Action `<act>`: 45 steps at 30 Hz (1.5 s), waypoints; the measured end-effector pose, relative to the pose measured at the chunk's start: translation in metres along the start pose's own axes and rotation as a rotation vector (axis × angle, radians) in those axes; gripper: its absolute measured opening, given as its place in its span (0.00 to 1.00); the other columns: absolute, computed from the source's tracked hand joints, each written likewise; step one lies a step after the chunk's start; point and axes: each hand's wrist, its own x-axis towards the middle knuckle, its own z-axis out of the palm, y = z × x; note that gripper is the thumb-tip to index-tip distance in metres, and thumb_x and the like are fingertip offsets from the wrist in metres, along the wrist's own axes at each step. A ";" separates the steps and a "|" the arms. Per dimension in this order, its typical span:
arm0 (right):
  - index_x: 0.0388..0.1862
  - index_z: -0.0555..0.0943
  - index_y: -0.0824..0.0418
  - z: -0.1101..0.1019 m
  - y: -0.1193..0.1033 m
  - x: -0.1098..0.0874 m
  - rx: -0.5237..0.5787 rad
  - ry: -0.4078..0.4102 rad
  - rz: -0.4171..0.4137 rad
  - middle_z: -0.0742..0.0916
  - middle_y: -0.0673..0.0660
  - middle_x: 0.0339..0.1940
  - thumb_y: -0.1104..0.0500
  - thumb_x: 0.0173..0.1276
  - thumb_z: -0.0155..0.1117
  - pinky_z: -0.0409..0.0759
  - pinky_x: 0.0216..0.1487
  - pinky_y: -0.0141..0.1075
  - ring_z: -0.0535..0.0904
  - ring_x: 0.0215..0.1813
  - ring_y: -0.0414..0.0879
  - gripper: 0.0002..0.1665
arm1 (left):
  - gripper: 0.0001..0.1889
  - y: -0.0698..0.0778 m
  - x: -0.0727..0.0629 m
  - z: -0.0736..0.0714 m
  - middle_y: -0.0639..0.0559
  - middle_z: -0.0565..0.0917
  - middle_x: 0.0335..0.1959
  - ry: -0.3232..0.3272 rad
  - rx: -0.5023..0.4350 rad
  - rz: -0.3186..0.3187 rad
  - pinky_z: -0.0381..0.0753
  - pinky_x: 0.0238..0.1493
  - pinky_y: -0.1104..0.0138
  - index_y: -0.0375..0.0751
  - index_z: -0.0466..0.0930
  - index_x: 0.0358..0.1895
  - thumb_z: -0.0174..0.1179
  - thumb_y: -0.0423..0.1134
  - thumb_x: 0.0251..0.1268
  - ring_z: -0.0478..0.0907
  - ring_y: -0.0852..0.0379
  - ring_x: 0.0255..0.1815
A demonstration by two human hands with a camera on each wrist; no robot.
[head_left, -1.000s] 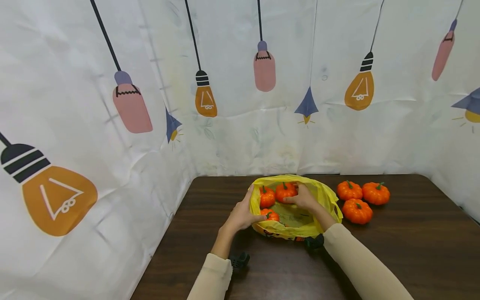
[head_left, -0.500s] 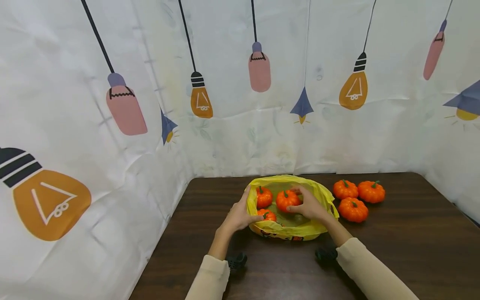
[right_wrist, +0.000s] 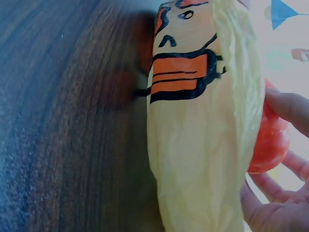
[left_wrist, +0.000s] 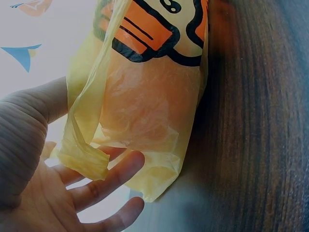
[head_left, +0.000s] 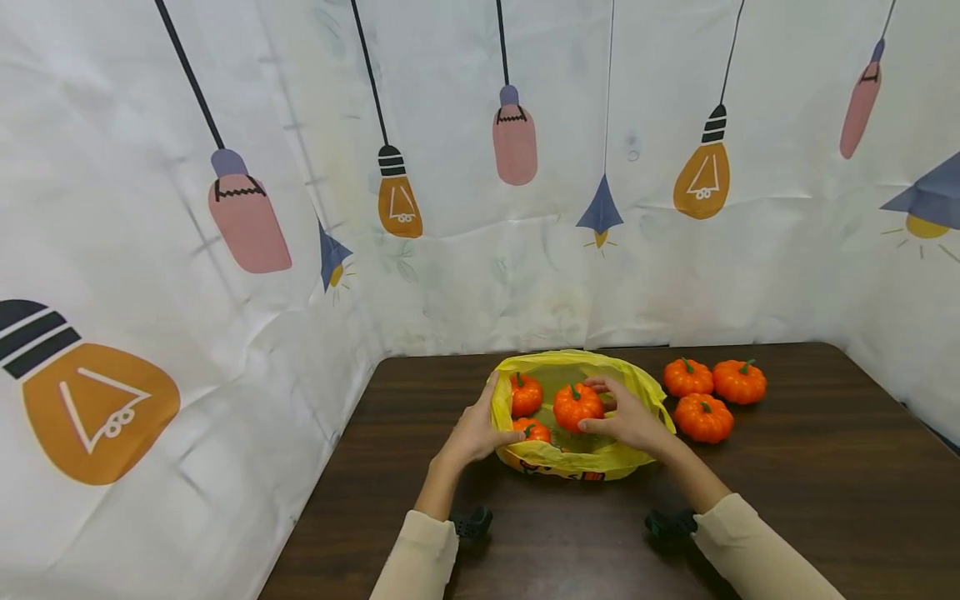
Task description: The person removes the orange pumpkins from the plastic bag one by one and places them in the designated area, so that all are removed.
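Observation:
A yellow plastic bag [head_left: 540, 454] lies on the table with its mouth open upward. My left hand [head_left: 474, 429] holds the bag's left rim, thumb over the edge inside and fingers along the outside; the left wrist view shows those fingers spread behind the thin plastic. Within the bag's mouth, my right hand [head_left: 630, 417] grips a small orange toy pumpkin [head_left: 576, 408] from its right side, thumb in front and fingers behind. From the right wrist view, this pumpkin [right_wrist: 273, 145] shows just above the rim. A second pumpkin [head_left: 527, 395] and a third pumpkin [head_left: 534, 431] sit in the bag's left part.
To the right of the bag, three more orange pumpkins [head_left: 703, 418] cluster on the dark wooden table [head_left: 810, 492]. White sheeting [head_left: 465, 292] printed with hanging lamps stands behind the table and along its left side.
My right hand has brought the gripped pumpkin from the back of the bag forward and a little up and right. The left hand stays at the rim. The head view has shifted slightly right.

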 end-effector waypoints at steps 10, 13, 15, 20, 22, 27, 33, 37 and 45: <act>0.73 0.68 0.53 -0.006 -0.004 -0.010 -0.017 -0.008 -0.019 0.71 0.68 0.72 0.48 0.64 0.77 0.84 0.48 0.47 0.76 0.63 0.67 0.42 | 0.63 0.000 0.000 0.000 0.32 0.77 0.67 -0.004 0.005 -0.009 0.79 0.39 0.57 0.61 0.35 0.85 0.76 0.55 0.56 0.82 0.47 0.42; 0.73 0.69 0.52 -0.009 -0.008 -0.014 -0.035 -0.004 -0.023 0.72 0.68 0.72 0.48 0.64 0.77 0.84 0.47 0.47 0.76 0.63 0.67 0.42 | 0.63 0.000 0.000 0.001 0.32 0.77 0.67 0.000 0.009 -0.005 0.79 0.41 0.57 0.61 0.35 0.85 0.76 0.55 0.56 0.82 0.47 0.44; 0.73 0.69 0.52 -0.010 -0.010 -0.016 -0.046 -0.007 -0.028 0.72 0.68 0.71 0.47 0.64 0.77 0.84 0.47 0.47 0.75 0.63 0.67 0.42 | 0.63 0.000 0.001 0.001 0.32 0.77 0.67 0.000 0.004 0.000 0.79 0.41 0.56 0.61 0.35 0.85 0.76 0.54 0.56 0.82 0.46 0.44; 0.74 0.68 0.53 -0.016 -0.016 -0.022 -0.051 -0.019 -0.032 0.72 0.69 0.72 0.47 0.65 0.76 0.83 0.48 0.47 0.74 0.62 0.67 0.42 | 0.63 0.001 0.001 0.000 0.32 0.77 0.67 0.002 0.008 0.003 0.81 0.46 0.53 0.61 0.35 0.85 0.76 0.55 0.56 0.82 0.45 0.48; 0.75 0.68 0.53 -0.018 -0.016 -0.024 -0.056 -0.018 -0.032 0.72 0.69 0.72 0.47 0.65 0.76 0.83 0.48 0.47 0.74 0.63 0.67 0.43 | 0.63 0.002 0.001 0.000 0.32 0.76 0.68 0.004 0.010 0.000 0.81 0.49 0.51 0.61 0.35 0.85 0.76 0.54 0.56 0.82 0.42 0.51; 0.75 0.68 0.52 -0.022 -0.017 -0.028 -0.055 -0.010 -0.036 0.71 0.69 0.73 0.47 0.65 0.76 0.84 0.47 0.47 0.74 0.63 0.67 0.43 | 0.63 0.002 0.000 0.000 0.32 0.72 0.72 0.006 0.011 -0.007 0.80 0.55 0.46 0.61 0.35 0.85 0.76 0.55 0.56 0.80 0.37 0.58; 0.75 0.68 0.52 -0.028 -0.015 -0.033 -0.062 0.004 -0.043 0.71 0.69 0.72 0.47 0.66 0.75 0.84 0.46 0.47 0.75 0.62 0.67 0.42 | 0.63 0.002 0.000 0.000 0.32 0.74 0.70 0.008 0.017 -0.013 0.81 0.50 0.49 0.62 0.35 0.85 0.76 0.54 0.56 0.82 0.40 0.53; 0.75 0.67 0.53 -0.032 -0.010 -0.037 -0.035 0.010 -0.031 0.70 0.69 0.73 0.48 0.66 0.75 0.84 0.46 0.46 0.74 0.63 0.67 0.42 | 0.63 0.001 -0.001 0.001 0.32 0.74 0.71 0.010 0.019 -0.015 0.81 0.50 0.49 0.62 0.36 0.85 0.76 0.54 0.56 0.81 0.39 0.55; 0.75 0.66 0.54 -0.042 -0.003 -0.049 -0.031 0.031 -0.018 0.69 0.70 0.73 0.48 0.67 0.74 0.85 0.48 0.50 0.72 0.67 0.72 0.42 | 0.62 0.001 -0.001 0.000 0.32 0.72 0.72 0.009 0.020 0.001 0.81 0.50 0.48 0.61 0.35 0.85 0.76 0.54 0.57 0.81 0.37 0.56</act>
